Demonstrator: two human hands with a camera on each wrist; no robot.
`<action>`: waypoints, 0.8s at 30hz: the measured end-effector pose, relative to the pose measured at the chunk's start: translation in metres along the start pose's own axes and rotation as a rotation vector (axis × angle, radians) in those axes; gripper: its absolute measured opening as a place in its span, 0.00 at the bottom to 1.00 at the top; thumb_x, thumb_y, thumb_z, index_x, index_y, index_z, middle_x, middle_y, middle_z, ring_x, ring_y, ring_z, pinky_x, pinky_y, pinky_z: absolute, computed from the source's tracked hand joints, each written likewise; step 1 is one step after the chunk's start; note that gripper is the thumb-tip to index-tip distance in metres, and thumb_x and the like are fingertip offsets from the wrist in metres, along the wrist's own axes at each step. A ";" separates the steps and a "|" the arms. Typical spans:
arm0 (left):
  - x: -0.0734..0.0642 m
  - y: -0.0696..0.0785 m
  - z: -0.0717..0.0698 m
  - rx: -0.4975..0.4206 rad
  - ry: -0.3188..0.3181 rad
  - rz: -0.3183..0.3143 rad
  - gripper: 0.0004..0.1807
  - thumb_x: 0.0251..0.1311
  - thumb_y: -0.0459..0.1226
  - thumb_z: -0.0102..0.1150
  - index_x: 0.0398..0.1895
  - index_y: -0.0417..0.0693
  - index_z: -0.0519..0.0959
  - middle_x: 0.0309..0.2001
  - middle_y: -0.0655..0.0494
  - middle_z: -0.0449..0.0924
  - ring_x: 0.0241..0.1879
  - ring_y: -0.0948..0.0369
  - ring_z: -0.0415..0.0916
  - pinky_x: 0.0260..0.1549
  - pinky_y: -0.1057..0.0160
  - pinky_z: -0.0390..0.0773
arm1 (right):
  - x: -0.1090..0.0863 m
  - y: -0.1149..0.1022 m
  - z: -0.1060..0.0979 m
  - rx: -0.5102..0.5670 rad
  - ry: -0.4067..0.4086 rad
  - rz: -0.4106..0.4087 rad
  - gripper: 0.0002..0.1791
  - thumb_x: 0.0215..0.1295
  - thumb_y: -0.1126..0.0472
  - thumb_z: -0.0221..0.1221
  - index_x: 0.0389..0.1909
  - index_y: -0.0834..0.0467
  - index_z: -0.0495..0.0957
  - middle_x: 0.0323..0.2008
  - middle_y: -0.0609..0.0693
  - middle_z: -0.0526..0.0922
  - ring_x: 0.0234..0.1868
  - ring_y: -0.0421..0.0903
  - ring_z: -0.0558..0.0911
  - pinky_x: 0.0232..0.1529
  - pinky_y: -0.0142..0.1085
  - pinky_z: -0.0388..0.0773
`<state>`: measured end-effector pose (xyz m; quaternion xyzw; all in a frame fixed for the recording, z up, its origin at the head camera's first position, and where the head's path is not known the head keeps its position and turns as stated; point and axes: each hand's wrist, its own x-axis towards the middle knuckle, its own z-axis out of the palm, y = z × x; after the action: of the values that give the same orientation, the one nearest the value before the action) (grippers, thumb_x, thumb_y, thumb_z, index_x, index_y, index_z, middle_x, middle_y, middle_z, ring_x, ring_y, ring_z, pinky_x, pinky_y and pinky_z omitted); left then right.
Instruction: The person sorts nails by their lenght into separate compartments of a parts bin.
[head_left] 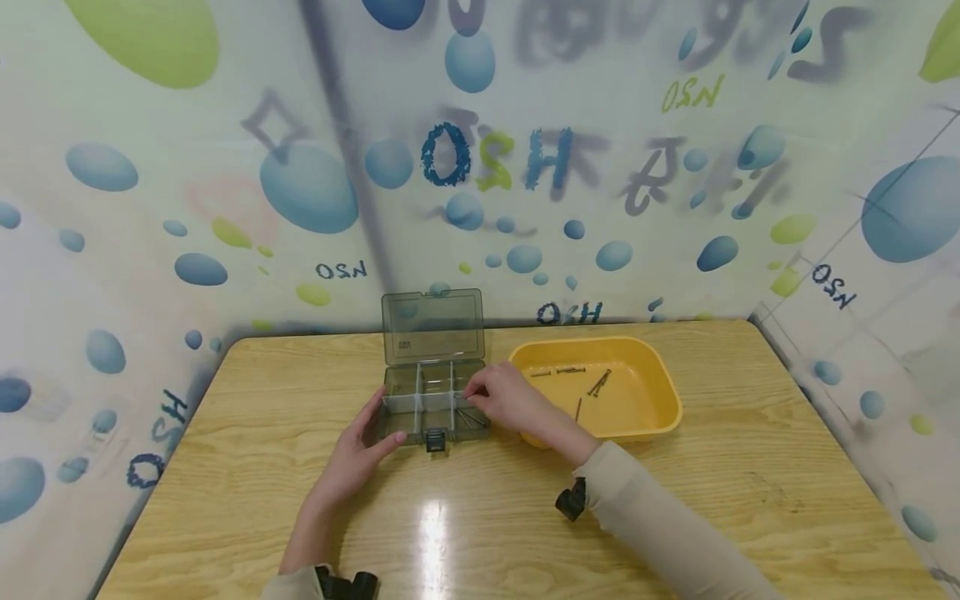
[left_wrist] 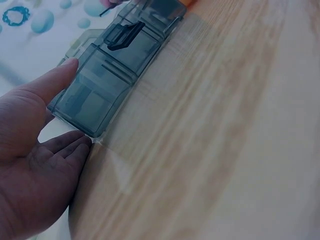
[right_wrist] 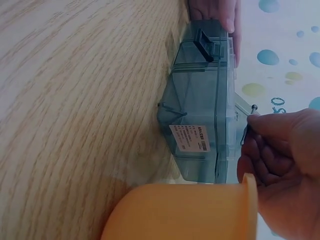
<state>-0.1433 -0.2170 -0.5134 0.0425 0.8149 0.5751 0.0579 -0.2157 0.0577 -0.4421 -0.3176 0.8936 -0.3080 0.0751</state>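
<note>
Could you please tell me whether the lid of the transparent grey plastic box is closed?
No, the transparent grey plastic lid stands raised behind the box.

Head view, clock from frame centre. Wood-grain table fills roughly 4 to 8, bright glare streak on it at 6. Pale printed wall covering rises behind and wraps both sides. Print: large green oval at 10, big blue oval also at 10 but closer in, another pale-blue oval near 3. Mirrored-looking O-2-H lettering at 12, smaller dark lettering at 3. Grey blurred characters at 1; dark vertical band at 11. Wrist views: wall covering shows at 10 on the left, 2 on the right.
</note>
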 end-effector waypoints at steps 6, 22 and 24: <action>0.000 0.001 0.000 0.002 -0.001 -0.001 0.46 0.69 0.40 0.66 0.83 0.47 0.51 0.81 0.42 0.46 0.80 0.45 0.42 0.75 0.51 0.47 | -0.003 -0.001 -0.002 0.086 0.027 0.025 0.07 0.71 0.68 0.63 0.43 0.66 0.88 0.39 0.54 0.88 0.38 0.45 0.84 0.40 0.33 0.84; 0.001 0.000 0.001 0.013 0.001 0.005 0.45 0.69 0.40 0.66 0.83 0.45 0.51 0.81 0.41 0.47 0.80 0.45 0.43 0.74 0.52 0.47 | -0.026 0.031 -0.025 0.174 0.088 0.017 0.06 0.70 0.68 0.64 0.43 0.64 0.88 0.37 0.48 0.87 0.38 0.41 0.83 0.40 0.33 0.83; 0.001 0.000 0.001 0.015 0.003 0.005 0.45 0.69 0.40 0.66 0.83 0.45 0.51 0.81 0.41 0.46 0.80 0.45 0.43 0.74 0.52 0.47 | -0.030 0.036 -0.030 0.177 0.096 0.024 0.07 0.70 0.67 0.64 0.44 0.63 0.88 0.37 0.47 0.87 0.38 0.42 0.82 0.41 0.34 0.83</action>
<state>-0.1440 -0.2157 -0.5135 0.0441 0.8191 0.5693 0.0549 -0.2204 0.1128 -0.4414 -0.2840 0.8693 -0.3996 0.0633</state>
